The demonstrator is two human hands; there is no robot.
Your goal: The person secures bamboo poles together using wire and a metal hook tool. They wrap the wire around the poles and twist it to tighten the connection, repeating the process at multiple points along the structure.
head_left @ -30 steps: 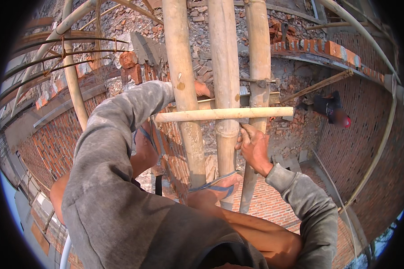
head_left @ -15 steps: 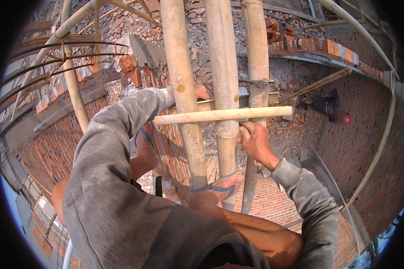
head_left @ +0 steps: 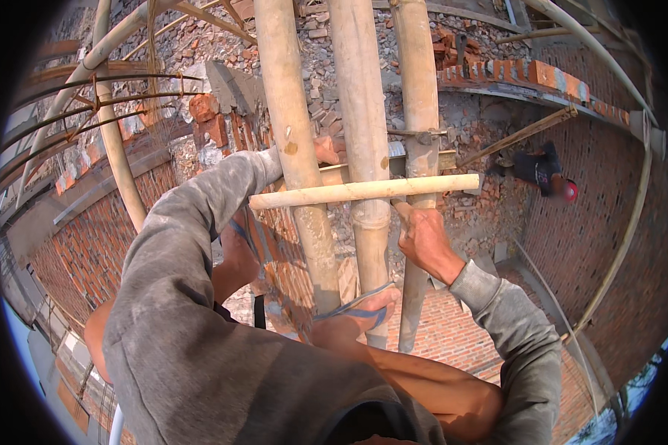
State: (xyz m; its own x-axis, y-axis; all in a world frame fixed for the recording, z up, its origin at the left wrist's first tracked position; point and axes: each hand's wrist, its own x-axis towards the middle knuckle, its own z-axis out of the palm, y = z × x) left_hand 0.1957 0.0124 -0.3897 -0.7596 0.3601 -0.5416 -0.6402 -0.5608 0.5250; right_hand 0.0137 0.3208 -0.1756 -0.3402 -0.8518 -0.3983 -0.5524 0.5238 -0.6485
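Note:
Three thick bamboo poles run away from me side by side: a left pole [head_left: 283, 81], a middle pole [head_left: 360, 89] and a right pole [head_left: 421, 96]. A shorter bamboo stick [head_left: 364, 190] lies across them. My left hand [head_left: 326, 150] reaches under the left pole, its curled fingers partly showing between the left and middle poles; what they grip is hidden. Just below the stick, my right hand [head_left: 425, 239] is closed beside the middle pole, in front of the right one. I cannot make out what it holds. My sandalled foot [head_left: 364, 308] rests on the poles.
Far below lie rubble and broken bricks [head_left: 326, 96]. Another person [head_left: 538, 170] in a dark shirt and red headwear is down there at the right. Bent rebar [head_left: 111, 78] juts in at the left. A wooden plank [head_left: 334, 176] passes beneath the poles. Brick walls [head_left: 586, 208] flank both sides.
My right hand has turned, its back now facing up more and its fingers less visible. The left hand shows slightly more between the poles. The view has shifted slightly.

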